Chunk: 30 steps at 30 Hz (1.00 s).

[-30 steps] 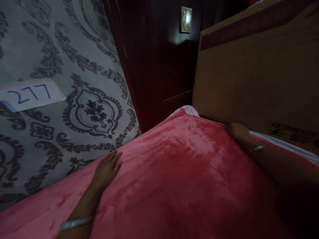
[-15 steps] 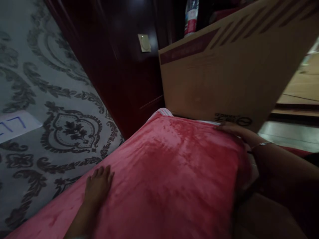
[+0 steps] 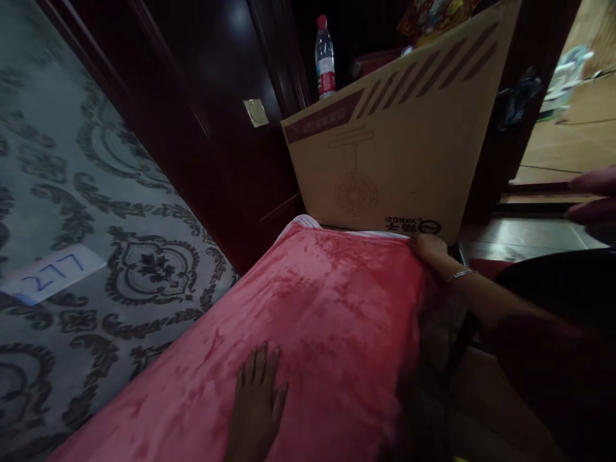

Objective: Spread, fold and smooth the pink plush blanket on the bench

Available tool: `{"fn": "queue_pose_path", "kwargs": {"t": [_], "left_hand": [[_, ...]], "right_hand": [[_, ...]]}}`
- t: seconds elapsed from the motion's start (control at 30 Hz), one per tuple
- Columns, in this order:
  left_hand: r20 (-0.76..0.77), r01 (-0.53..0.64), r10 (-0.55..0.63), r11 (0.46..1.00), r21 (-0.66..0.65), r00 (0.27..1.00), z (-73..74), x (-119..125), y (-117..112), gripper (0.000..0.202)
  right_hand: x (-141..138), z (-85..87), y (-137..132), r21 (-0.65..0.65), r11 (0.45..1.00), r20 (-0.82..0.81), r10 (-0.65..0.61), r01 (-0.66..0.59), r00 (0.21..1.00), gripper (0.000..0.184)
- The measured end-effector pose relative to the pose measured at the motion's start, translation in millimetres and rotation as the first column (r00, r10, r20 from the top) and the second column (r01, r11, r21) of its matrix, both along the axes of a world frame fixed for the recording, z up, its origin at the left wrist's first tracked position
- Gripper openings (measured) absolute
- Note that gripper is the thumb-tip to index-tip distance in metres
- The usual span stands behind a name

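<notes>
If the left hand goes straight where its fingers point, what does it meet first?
Past the red cloth under it, the left hand would probably meet the dark wooden panel, near the cardboard box; depth is unclear.

- The left hand point(image 3: 256, 401) and right hand point(image 3: 430, 246) are bare.
- A thin, silver-coloured bracelet point(image 3: 464, 273) circles the right wrist point(image 3: 445, 265).
- A dark, maroon-tinged sleeve point(image 3: 534, 340) covers part of the right arm point(image 3: 491, 300).
</notes>
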<state>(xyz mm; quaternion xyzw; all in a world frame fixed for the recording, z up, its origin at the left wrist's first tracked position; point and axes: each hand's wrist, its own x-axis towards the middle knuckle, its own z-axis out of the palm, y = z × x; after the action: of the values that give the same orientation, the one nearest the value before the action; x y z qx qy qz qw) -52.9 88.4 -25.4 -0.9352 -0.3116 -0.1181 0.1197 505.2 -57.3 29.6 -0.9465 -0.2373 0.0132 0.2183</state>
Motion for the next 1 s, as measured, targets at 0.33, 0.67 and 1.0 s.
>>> {"fn": "queue_pose_path", "kwargs": {"t": [0.33,0.67,1.0], "left_hand": [[-0.131,-0.220,0.198,0.959,-0.178,0.971,48.3,27.4,-39.6,0.056],[-0.098,-0.119,0.082,0.875,-0.470,0.992,49.6,5.2,-145.2,0.062],[-0.085,-0.242,0.232,0.831,-0.500,0.969,47.7,-68.7,-216.5,0.058]], "right_hand": [[-94.4,15.7,23.4,-0.010,0.954,0.237,0.294,-0.300,0.926,0.047],[-212.9,-37.6,20.0,-0.204,0.601,0.068,0.797,-0.773,0.601,0.061],[-208.0,-48.6,25.1,-0.080,0.626,0.032,0.779,-0.776,0.626,0.054]]}}
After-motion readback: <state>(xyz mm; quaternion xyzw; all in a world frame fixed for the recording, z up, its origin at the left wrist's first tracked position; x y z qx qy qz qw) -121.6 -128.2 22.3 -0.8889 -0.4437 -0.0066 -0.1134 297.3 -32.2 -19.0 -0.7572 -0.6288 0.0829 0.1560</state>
